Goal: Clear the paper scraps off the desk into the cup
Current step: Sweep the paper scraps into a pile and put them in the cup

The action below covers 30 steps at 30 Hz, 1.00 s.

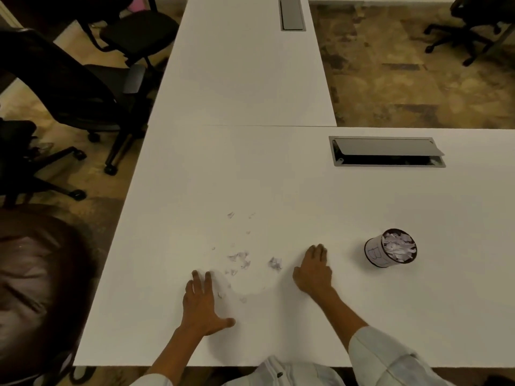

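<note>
Several small paper scraps (239, 259) lie scattered on the white desk (195, 174) between my two hands. One larger crumpled scrap (275, 263) sits just left of my right hand (315, 271). That hand rests flat on the desk with fingers together, holding nothing. My left hand (202, 300) lies flat too, fingers spread, left of the scraps. A white paper cup (390, 247) stands upright to the right of my right hand, full of torn paper.
An open cable hatch (386, 151) is set into the desk behind the cup. A second desk (245, 65) with another hatch (291, 13) joins at the back. Black office chairs (83, 87) stand on the left, another chair (473, 26) at far right.
</note>
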Each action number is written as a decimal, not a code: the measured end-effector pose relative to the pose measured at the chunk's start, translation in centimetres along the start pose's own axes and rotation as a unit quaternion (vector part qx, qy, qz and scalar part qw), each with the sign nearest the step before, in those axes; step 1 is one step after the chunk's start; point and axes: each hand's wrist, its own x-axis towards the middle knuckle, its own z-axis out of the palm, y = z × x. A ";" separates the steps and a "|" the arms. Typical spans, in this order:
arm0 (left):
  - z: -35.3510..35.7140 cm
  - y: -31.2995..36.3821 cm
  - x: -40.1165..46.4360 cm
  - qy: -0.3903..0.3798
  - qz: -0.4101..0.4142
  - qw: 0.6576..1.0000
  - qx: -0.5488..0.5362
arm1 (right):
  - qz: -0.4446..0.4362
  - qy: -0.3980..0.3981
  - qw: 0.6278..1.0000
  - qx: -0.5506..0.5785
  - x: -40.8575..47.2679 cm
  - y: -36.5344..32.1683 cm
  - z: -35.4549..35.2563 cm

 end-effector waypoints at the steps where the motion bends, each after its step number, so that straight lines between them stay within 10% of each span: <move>1: 0.1 0.2 0.0 0.004 0.006 1.000 0.000 | -0.022 -0.009 1.000 -0.006 -0.7 -1.1 1.0; 9: -0.5 2.2 0.7 0.048 0.102 0.991 -0.071 | -0.297 -0.077 0.947 0.091 -1.8 -4.4 2.1; 17: -3.5 2.4 2.1 0.043 0.187 0.954 -0.232 | -0.267 -0.042 0.963 0.024 6.7 -5.7 -4.7; 25: -9.9 3.0 9.4 0.053 0.211 0.968 -0.127 | -0.306 -0.096 0.927 -0.197 10.4 -14.0 -4.8; 30: -12.3 5.1 13.5 -0.035 0.277 0.960 -0.024 | -0.284 -0.111 0.941 -0.149 7.5 -14.7 -1.0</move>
